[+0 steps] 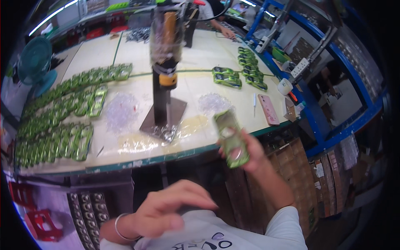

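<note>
My right hand (pixel 253 153) grips a long green plastic housing (pixel 230 139) by its side, tilted above the table's front edge. A round opening shows in the housing's lower half. My left hand (pixel 168 206) is held low before my body, its thumb apart from the curved fingers and nothing visible between them. Beyond both hands a bench machine (pixel 161 96) stands on the table, with a dark upright column and a flat metal base plate (pixel 177 110). On either side of it lie heaps of small clear plastic pieces, a left heap (pixel 121 111) and a right heap (pixel 214 102).
Rows of green housings (pixel 54 143) fill the left of the white table (pixel 133 89). More green-and-black housings (pixel 250 66) lie far right. A pink phone (pixel 268 109) and a thin pen-like tool (pixel 254 104) rest near the right edge. Another person's hand (pixel 227 32) is at the far side.
</note>
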A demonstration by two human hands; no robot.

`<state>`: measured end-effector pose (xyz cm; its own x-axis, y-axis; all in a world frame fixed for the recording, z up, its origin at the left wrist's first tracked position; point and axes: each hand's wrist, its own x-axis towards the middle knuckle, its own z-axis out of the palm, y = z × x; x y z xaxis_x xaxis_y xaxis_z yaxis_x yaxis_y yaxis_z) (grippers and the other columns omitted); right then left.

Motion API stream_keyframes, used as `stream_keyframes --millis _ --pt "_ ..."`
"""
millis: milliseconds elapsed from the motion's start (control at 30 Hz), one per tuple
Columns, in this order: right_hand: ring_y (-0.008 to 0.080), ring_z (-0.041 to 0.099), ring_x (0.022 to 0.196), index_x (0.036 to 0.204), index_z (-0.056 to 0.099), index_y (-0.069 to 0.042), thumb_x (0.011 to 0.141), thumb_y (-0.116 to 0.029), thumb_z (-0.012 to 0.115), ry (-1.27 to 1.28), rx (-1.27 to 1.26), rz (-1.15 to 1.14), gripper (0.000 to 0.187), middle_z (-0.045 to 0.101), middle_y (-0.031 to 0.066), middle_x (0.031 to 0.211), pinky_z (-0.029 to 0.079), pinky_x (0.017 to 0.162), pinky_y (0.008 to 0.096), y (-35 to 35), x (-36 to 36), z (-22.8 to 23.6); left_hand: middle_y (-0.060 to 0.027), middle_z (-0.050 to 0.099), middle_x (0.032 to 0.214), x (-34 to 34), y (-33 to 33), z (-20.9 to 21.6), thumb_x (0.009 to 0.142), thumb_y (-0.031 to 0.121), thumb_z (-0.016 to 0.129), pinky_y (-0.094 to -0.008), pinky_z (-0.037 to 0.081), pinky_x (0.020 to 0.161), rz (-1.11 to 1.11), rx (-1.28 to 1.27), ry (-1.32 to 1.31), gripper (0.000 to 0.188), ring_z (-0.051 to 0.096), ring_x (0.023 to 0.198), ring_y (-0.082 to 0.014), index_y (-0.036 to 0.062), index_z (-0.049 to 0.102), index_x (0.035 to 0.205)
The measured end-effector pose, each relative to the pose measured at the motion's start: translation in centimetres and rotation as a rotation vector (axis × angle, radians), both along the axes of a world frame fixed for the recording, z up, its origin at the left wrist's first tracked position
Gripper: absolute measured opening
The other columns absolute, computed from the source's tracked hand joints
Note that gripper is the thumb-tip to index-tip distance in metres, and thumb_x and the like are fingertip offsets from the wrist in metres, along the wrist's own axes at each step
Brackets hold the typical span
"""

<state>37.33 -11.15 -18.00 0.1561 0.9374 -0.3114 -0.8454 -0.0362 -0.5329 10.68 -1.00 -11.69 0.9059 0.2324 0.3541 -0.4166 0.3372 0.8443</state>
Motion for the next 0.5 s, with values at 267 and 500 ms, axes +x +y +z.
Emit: stream_keyframes --millis 267,500 --pt "0.0115 0.051 0.081 0.116 0.048 -0.005 0.072 -0.009 0.063 -1.522 -0.323 -0.281 0.047 0.057 0.0056 0.091 0.040 0.072 0.0245 6.1 13.9 1.3 -0.0082 0.051 0.064 3.2 -5.8 5.2 0.083 0.026 0.051 -0.0279 0.037 0.057 -0.063 -0.378 -0.701 0.032 0.050 0.061 -0.0208 -0.0042 0.055 0.073" --pt "0.0274 0.050 0.097 0.114 0.050 -0.011 0.064 -0.006 0.063 -2.187 -0.326 -0.140 0.052 0.055 0.0142 0.101 0.037 0.085 0.0311 9.3 18.2 -3.1 -0.0067 0.048 0.062 3.3 -4.4 4.6 0.079 0.019 0.056 -0.0264 0.036 0.053 -0.383 -0.593 -0.566 0.025 0.046 0.057 -0.0187 -0.0007 0.051 0.064"
